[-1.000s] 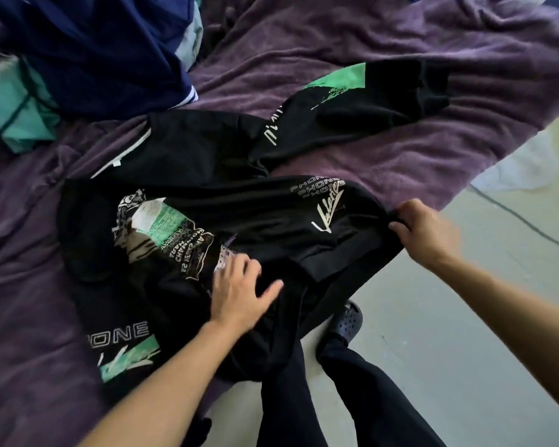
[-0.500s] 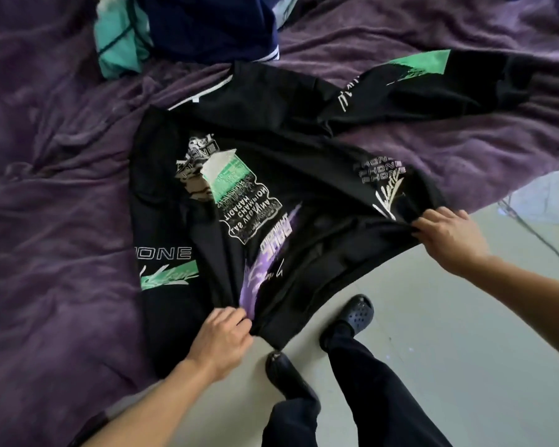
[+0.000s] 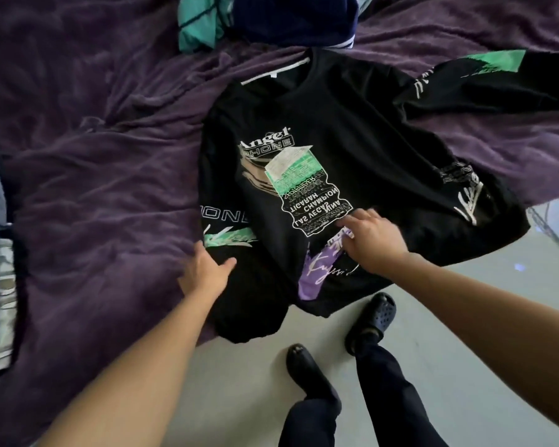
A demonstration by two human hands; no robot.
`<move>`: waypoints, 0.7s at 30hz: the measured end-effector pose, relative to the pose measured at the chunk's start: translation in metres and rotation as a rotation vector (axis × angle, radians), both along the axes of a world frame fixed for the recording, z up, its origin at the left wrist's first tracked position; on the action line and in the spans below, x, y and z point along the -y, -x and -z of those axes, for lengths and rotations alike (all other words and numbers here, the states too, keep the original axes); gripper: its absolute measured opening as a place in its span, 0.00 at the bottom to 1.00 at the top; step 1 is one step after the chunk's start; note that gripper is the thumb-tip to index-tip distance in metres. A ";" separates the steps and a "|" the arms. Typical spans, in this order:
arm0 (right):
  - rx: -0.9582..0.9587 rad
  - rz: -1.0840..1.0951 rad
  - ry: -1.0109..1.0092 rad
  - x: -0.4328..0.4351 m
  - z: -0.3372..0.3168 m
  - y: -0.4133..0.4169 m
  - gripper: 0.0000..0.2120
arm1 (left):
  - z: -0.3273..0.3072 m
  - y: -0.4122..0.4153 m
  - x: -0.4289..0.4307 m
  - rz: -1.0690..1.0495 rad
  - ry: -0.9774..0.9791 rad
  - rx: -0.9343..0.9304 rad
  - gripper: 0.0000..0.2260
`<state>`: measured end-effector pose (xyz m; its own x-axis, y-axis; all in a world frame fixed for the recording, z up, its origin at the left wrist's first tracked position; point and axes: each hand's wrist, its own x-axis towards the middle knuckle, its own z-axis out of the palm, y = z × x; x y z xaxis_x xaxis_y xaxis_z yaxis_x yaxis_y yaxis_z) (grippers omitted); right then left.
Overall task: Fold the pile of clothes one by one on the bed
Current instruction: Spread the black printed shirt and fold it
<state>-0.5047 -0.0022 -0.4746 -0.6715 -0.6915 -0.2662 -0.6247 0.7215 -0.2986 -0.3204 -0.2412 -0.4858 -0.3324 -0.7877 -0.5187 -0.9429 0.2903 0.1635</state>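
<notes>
Shirt (image 3: 352, 133), black with long sleeves, lies face up in the middle of the frame on the bed (image 3: 94, 188), which is covered by a rumpled purple blanket. Its collar (image 3: 278, 71) points to the top of the frame and its hem hangs over the bed's near edge at lower centre. White, green and purple print runs down the chest. One sleeve (image 3: 497, 82) stretches away to the upper right and shows a green patch. At the shirt's left side, lettering and a green streak show on black cloth, probably the other sleeve lying along the body, though the folds are hard to read.

Both hands are on the shirt. The left hand (image 3: 205, 272) lies flat at the shirt's lower left edge, where black cloth meets the blanket, with the fingers straight and the thumb spread wide. The right hand (image 3: 373, 240) rests palm down on the lower part of the print, fingers spread and only slightly bent, pressing on the cloth without gripping it.

At top centre, just beyond the collar, sits the pile (image 3: 288, 21) of other clothes, navy on the right and teal on the left.

Below the bed's edge is a pale floor (image 3: 497, 333), where the person's dark shoes (image 3: 373, 317) and trouser legs stand. A thin cable (image 3: 549, 227) crosses the floor at the right edge.
</notes>
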 end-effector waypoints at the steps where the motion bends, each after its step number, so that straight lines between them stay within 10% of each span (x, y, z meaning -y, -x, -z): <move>1: 0.064 -0.003 -0.055 0.016 0.008 -0.012 0.19 | 0.008 -0.002 0.003 -0.025 -0.064 -0.041 0.29; 12: 0.153 -0.044 -0.394 0.055 0.022 -0.029 0.20 | -0.016 -0.083 0.117 -0.026 0.134 0.187 0.17; 21: 0.135 -0.078 -0.108 0.152 0.008 -0.037 0.24 | -0.017 0.056 0.160 0.086 0.155 -0.293 0.13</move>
<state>-0.4673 -0.1540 -0.4826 -0.5697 -0.7030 -0.4257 -0.6397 0.7046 -0.3073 -0.3765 -0.4013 -0.4685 -0.5180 -0.8124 -0.2678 -0.8336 0.4092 0.3711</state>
